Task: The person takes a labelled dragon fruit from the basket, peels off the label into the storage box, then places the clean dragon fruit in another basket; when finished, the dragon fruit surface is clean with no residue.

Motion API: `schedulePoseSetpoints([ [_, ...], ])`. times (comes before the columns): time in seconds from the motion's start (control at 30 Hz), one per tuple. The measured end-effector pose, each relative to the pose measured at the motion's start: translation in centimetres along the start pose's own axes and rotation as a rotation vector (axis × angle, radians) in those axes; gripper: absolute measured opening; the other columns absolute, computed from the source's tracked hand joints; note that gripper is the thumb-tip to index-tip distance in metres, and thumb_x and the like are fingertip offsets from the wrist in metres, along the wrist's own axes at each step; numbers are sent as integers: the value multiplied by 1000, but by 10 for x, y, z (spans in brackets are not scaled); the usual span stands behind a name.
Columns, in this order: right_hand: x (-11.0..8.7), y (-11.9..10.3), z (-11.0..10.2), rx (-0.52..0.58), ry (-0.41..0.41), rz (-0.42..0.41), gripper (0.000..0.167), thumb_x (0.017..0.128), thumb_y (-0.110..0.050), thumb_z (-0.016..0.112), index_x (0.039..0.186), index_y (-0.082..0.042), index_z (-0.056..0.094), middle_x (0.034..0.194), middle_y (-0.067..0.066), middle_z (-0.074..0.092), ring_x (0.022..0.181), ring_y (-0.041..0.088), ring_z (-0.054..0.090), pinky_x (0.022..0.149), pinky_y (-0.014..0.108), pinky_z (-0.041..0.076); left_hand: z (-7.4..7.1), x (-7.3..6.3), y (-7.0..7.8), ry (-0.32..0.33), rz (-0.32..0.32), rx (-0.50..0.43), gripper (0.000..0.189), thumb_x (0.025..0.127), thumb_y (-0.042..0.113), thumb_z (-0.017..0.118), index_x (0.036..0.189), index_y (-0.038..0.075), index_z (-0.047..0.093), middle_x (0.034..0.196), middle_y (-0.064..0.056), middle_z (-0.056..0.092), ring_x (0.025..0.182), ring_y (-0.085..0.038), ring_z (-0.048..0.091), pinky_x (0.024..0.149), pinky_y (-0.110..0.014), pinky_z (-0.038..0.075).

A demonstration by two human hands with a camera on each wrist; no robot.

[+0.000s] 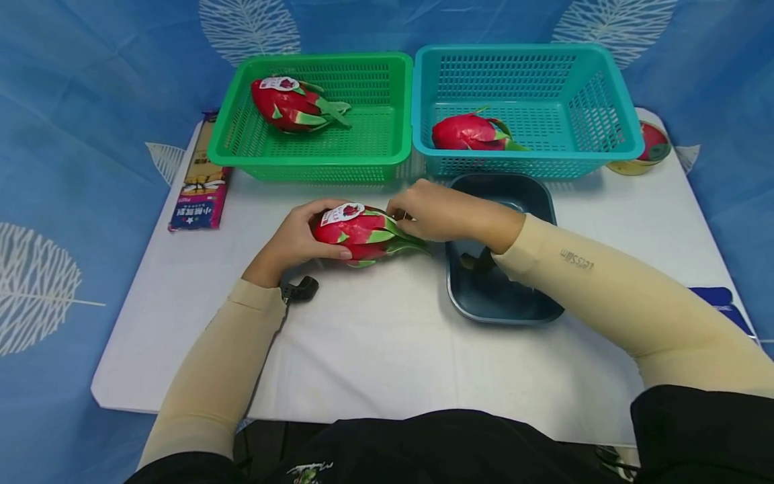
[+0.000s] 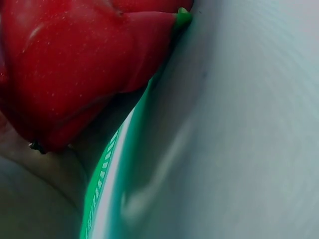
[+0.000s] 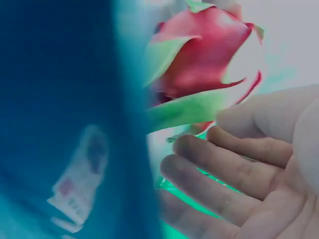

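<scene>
A white table spreads beneath everything. At upper right of centre stands a teal basket, against a green basket at upper left. My beige right sleeve comes in from the right edge; its upside-down printing looks like "Let's Slim". Right of centre, partly under that arm, sits a dark tray.

Mid-frame, my right hand is at the green tips of a dragon fruit, fingers loose and wrapped round nothing (whether they touch the leaves, I can't tell). My left hand grasps the fruit's left end. Another fruit lies in the green basket, and a third in the teal one. Upper left, a packet shows upside-down white characters and a star. My fruit's white sticker has lettering too small to read.
</scene>
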State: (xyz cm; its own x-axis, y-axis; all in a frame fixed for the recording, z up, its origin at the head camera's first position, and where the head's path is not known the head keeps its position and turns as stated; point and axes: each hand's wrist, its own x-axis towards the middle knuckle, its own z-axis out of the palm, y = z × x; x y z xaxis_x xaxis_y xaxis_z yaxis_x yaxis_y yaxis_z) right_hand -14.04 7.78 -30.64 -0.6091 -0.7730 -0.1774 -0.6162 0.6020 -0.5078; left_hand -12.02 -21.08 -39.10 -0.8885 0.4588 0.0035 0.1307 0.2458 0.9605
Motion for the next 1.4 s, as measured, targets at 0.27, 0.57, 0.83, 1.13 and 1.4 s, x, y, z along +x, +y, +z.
schedulePoseSetpoints([
  [0.27,26,-16,-6,-13,72,-33,29,108,-19,63,126,0,74,119,11,73,109,25,65,98,40,51,-1,0,-3,-12,58,-29,70,76,-1,94,137,-3,61,135,-15,60,122,-30,56,94,-33,57],
  [0.57,37,-21,-1,-10,112,-9,23,109,-17,60,108,-3,78,96,6,72,89,22,61,80,37,49,3,1,0,-52,77,-33,73,73,1,97,136,1,61,134,-12,61,121,-30,57,92,-35,58],
  [0.83,37,-24,1,42,171,26,18,105,-15,67,110,-3,79,103,7,75,96,20,64,83,33,54,3,1,1,-61,74,-39,74,73,-1,96,137,1,59,134,-13,61,120,-30,58,92,-36,58],
  [1.13,33,-29,5,62,310,-53,12,102,-13,71,103,-5,79,98,3,74,94,17,64,83,30,54,3,-3,3,-66,47,-48,77,74,1,96,141,1,57,135,-13,59,122,-30,57,93,-35,58],
  [1.4,21,-36,3,78,422,-97,13,100,-14,75,105,-2,78,100,7,75,96,20,68,87,32,55,1,-1,3,-66,30,-38,81,75,7,97,145,2,55,137,-12,59,123,-29,56,94,-35,57],
])
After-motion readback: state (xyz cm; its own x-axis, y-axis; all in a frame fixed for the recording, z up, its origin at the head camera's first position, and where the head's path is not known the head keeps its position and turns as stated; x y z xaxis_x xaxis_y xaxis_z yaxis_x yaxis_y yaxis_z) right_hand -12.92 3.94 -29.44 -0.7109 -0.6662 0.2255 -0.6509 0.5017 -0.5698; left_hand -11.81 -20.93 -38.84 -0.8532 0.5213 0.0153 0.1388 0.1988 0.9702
